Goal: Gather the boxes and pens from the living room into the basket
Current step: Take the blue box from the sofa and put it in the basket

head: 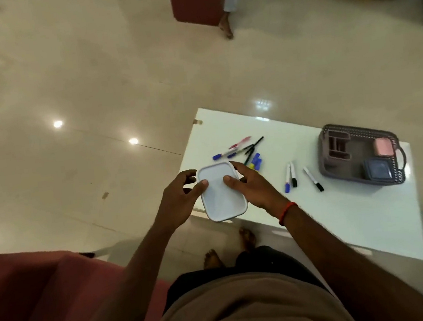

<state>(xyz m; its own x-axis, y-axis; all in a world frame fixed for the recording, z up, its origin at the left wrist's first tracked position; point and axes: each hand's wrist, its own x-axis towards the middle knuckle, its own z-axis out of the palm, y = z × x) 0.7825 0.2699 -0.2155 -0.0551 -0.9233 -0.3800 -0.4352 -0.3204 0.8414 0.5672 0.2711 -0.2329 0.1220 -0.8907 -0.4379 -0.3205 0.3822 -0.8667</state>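
Head view shows a person holding a white box (222, 192) with both hands, over the near left corner of a white table (359, 222). The left hand (180, 201) grips the box's left side, with the thumb flat on the lid and the fingers curled round the edge. The right hand (255, 189) grips the right side the same way, thumb on the lid and fingers wrapped over the far edge. The box sits right between the two hands, and both are clamped on it. A red thread (287, 212) goes round the right wrist.

Just past the right hand lies a heap of pens (244, 151), blue, black and pink, crossed over each other. To the right of that hand, a bit apart, two markers (290, 177) lie side by side, with a single marker (313, 179) near them.

The grey basket (355, 126) stands at the far right of the table, well apart from the white box. Inside it are a pink box (384, 146), a dark blue box (378, 169) and a pink tray (337, 144) with little compartments.

A red sofa (36, 302) is at the near left. Far off on the shiny floor (62, 85) is another person's bare foot (226, 26).
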